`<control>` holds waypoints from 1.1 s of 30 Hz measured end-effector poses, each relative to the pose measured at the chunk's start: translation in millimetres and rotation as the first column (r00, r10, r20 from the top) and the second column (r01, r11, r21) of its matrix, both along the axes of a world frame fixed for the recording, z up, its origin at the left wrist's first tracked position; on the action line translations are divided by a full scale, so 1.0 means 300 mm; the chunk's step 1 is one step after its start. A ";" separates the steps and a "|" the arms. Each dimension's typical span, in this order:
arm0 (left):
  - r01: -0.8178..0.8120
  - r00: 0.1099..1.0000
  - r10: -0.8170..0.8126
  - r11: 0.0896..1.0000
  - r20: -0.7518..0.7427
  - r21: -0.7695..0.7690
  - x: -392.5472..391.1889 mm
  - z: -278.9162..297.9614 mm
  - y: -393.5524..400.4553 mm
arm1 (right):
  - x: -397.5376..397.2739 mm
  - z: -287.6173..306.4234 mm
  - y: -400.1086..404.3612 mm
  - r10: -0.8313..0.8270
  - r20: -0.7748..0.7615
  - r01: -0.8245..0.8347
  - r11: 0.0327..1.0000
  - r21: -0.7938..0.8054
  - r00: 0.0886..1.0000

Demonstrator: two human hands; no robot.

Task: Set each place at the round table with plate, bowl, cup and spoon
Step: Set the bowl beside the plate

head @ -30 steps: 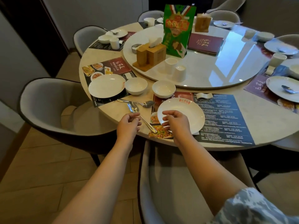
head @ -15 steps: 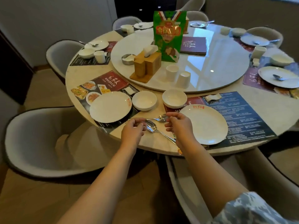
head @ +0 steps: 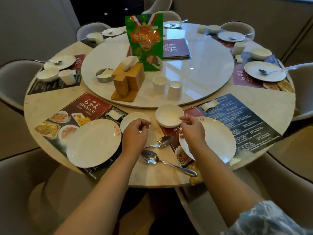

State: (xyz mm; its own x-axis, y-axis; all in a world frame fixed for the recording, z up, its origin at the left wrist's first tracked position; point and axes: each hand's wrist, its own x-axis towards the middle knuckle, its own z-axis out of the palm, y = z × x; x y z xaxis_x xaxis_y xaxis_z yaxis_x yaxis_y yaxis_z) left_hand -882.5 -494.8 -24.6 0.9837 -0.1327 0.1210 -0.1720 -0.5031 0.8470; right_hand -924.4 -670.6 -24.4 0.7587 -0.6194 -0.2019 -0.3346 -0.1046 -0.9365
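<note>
Two near places lie before me on the round table (head: 50, 106). The left placemat carries a white plate (head: 94, 143) and a small bowl (head: 130, 118). On the right one sit another plate (head: 218, 138) and a bowl (head: 169, 115). Between the plates lie two metal spoons (head: 161, 142) (head: 152, 157), touched by neither hand. My left hand (head: 135, 134) hovers over the left bowl's near rim with loosely curled fingers. My right hand (head: 193, 131) is above the right plate's edge, its fingertips close to the right bowl. Two white cups (head: 159, 84) (head: 174, 90) stand on the turntable (head: 203, 73).
The turntable also holds a wooden napkin holder (head: 127, 82), a metal dish (head: 104, 75), a green bag (head: 145, 43) and a maroon menu (head: 176, 48). Other places round the table have plates, bowls, cups and spoons. Grey chairs (head: 17, 77) ring the table.
Both hands have left the spoons and moved forward to the two bowls. The spoons now lie free on the table. My view has shifted up and closer.
</note>
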 end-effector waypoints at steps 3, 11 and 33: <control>0.034 0.997 -0.044 0.989 0.066 0.144 0.127 -0.018 -0.053 | 0.095 -0.015 -0.049 0.023 -0.078 -0.033 0.990 -0.134 0.997; 0.060 0.976 -0.175 0.779 0.125 0.624 0.293 -0.062 -0.167 | 0.235 -0.062 -0.117 0.113 -0.306 -0.204 0.936 -0.286 0.945; 0.332 0.885 -0.357 0.934 -0.298 -0.133 0.236 0.031 -0.596 | -0.006 0.030 -0.376 -0.419 -0.046 0.421 0.904 0.074 0.907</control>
State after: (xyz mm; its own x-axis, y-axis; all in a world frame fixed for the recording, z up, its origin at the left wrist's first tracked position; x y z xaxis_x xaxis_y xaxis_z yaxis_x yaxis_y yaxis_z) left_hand -811.6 -673.5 -15.2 0.8663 -0.4729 -0.1608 -0.0437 -0.3925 0.9187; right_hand -926.3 -783.3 -15.5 0.4253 -0.8600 -0.2821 -0.3574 0.1268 -0.9253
